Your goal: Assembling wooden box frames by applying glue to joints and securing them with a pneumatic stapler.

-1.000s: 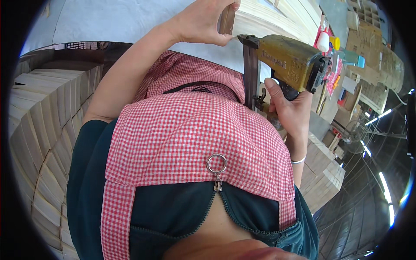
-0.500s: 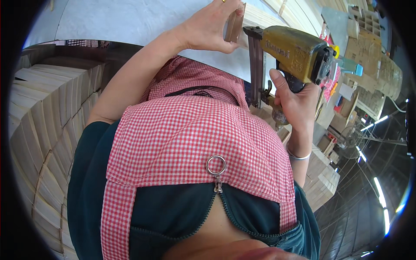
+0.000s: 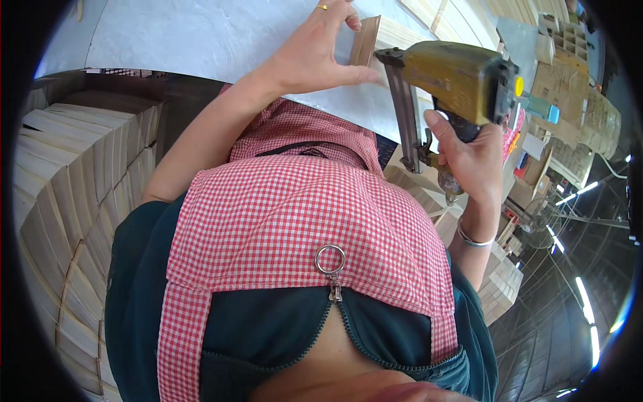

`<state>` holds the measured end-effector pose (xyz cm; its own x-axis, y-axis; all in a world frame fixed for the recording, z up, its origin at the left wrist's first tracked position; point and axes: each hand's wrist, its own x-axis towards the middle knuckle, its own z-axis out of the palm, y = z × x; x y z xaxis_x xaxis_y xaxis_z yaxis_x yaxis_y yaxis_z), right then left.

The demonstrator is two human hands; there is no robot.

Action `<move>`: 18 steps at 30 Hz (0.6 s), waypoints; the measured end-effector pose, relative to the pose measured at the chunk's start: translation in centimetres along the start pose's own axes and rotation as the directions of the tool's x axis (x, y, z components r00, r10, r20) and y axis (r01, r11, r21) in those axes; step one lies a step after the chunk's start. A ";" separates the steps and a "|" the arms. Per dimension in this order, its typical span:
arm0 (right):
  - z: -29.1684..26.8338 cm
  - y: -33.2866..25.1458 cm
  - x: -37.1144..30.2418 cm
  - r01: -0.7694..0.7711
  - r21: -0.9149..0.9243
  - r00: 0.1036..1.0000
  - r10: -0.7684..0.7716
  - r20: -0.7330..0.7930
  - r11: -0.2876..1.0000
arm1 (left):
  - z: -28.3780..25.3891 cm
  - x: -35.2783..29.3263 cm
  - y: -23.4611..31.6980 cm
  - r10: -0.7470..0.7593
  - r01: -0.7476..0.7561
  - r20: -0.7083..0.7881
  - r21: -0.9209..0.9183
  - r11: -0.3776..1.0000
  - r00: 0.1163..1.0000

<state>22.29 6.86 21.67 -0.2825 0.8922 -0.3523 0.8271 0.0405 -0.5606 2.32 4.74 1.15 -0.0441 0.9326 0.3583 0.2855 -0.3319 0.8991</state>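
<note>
My right hand is wrapped round the black grip of a yellow pneumatic nail gun. The gun lies sideways, its nose pointing left at the end of a wooden piece, and its long dark magazine reaches down toward my apron. A short brown wooden strip stands across the end of pale wood on the table. My left hand is open beside the strip, with the thumb stretched along its near end and the curled fingers by its far end. Whether the thumb touches it, I cannot tell.
The pale table runs along the front. Stacks of wooden boards stand at the left, and long pale slats lie at the far right. Cardboard boxes and a blue-green air fitting are right of the gun.
My left hand has loosened from the brown strip and shifted left, fingers spreading. The nail gun's rear and magazine have swung slightly right, its nose staying near the strip.
</note>
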 end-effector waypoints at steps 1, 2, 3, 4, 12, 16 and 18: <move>-0.4 -0.2 0.3 0.006 -0.010 1.000 -0.006 0.000 1.000 | 0.1 -0.2 0.2 -0.030 0.031 -0.045 0.013 0.999 0.999; -0.7 -0.3 0.6 0.012 -0.021 1.000 -0.012 0.001 1.000 | 0.2 -0.2 0.4 -0.059 0.062 -0.092 0.026 0.998 0.994; -1.0 -0.3 0.9 0.012 -0.021 1.000 -0.012 0.000 1.000 | 0.3 -0.3 0.7 -0.058 0.061 -0.092 0.025 0.998 0.994; -1.3 -0.3 1.5 0.008 -0.046 1.000 -0.008 -0.002 0.999 | 0.5 -0.3 0.9 -0.056 0.062 -0.106 0.052 0.997 0.993; -1.9 0.1 5.1 0.128 -0.097 0.992 -0.126 0.023 0.987 | 0.6 -1.1 2.9 -0.162 0.197 -0.179 0.201 0.960 0.970; -2.0 -0.2 5.5 0.122 -0.058 0.991 -0.119 0.055 0.991 | 0.3 -1.1 2.9 -0.172 0.201 -0.140 0.235 0.951 0.975; -2.2 -0.4 5.7 0.118 -0.043 0.991 -0.115 0.062 0.992 | 0.2 -1.1 3.0 -0.173 0.200 -0.124 0.247 0.948 0.977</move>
<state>21.42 12.92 21.52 -0.4057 0.8519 -0.3313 0.8081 0.1649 -0.5655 3.44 2.78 3.40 -0.2115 0.9511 0.2253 0.4982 -0.0935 0.8620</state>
